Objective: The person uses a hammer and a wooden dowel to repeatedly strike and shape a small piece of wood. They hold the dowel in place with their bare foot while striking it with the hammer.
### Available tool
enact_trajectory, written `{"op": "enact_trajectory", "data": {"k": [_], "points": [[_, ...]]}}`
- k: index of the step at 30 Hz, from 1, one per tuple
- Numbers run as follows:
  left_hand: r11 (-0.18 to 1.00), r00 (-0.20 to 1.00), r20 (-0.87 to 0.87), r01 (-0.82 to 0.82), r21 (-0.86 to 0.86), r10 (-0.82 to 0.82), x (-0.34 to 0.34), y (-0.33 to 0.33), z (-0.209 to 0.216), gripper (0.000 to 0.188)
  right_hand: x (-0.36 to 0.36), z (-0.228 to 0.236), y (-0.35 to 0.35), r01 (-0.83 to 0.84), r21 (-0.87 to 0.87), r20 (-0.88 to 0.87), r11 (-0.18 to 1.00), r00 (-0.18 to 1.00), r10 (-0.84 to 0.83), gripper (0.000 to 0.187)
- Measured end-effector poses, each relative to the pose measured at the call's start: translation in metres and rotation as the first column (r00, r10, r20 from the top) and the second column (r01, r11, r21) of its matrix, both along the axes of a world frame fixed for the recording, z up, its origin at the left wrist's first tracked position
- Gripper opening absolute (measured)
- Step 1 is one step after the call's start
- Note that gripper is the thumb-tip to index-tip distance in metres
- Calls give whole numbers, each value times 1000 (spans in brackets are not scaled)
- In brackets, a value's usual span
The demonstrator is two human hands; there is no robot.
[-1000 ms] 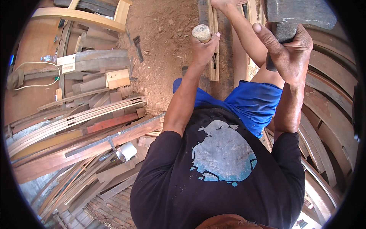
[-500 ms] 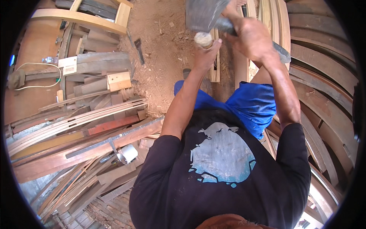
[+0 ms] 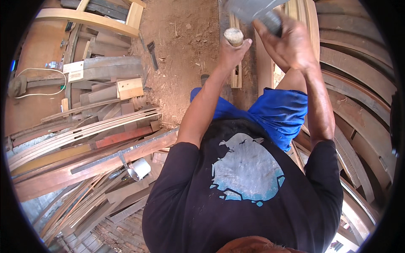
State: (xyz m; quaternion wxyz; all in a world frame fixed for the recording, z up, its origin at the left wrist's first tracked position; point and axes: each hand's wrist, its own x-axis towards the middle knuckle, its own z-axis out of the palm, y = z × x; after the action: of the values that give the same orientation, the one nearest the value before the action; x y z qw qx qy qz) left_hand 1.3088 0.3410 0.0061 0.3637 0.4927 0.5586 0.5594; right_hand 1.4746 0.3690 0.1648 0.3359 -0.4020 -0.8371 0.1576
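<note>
My left hand (image 3: 231,55) is closed around an upright chisel (image 3: 233,35). Only the pale, battered round end of its wooden handle shows; the blade is hidden below my fist. To the right, my right hand (image 3: 297,44) grips the dark handle of a mallet (image 3: 253,7). Its wide grey head is smeared by motion at the top edge, above and beyond the chisel's end, apart from it. Under my left hand runs a narrow pale timber strip (image 3: 236,80) with a slot cut in it, lying between my legs.
Sawdust and chips cover the brown floor (image 3: 181,84). A dark flat tool (image 3: 152,55) lies there. Wood offcuts and long boards (image 3: 97,158) are heaped at left, with a white cup (image 3: 141,168) among them. Curved planks (image 3: 358,67) are stacked along the right; light timbers (image 3: 310,25) stand beyond my right hand.
The mallet head has shifted right, and its handle has swung round in my right hand. My left hand and the chisel have moved slightly right and away from me.
</note>
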Motion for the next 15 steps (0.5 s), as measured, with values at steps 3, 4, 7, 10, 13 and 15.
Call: {"op": "enact_trajectory", "data": {"k": [3,4,7,10,13,15], "points": [[1000,999,33,4,19,-5,-3,1,-6,22,-55,88,-42,188,-193,-494,963,829,-260,28],[1000,1000,16,4,12,-4,-2,-1,-13,23,-57,93,-44,190,-204,-526,960,806,-271,28],[998,999,2,39,41,-39,4,1,-9,27,7,1,-1,197,-21,198,980,962,-189,24],[991,998,15,56,118,-58,10,-10,-8,32,8,-30,-11,130,-31,560,991,824,-90,30],[986,997,53,50,161,-59,12,-10,-31,30,11,-34,-8,-9,-26,194,1000,981,14,38],[993,997,6,74,89,-75,-4,1,-45,26,3,-3,-18,33,-187,125,982,992,-10,38]]}}
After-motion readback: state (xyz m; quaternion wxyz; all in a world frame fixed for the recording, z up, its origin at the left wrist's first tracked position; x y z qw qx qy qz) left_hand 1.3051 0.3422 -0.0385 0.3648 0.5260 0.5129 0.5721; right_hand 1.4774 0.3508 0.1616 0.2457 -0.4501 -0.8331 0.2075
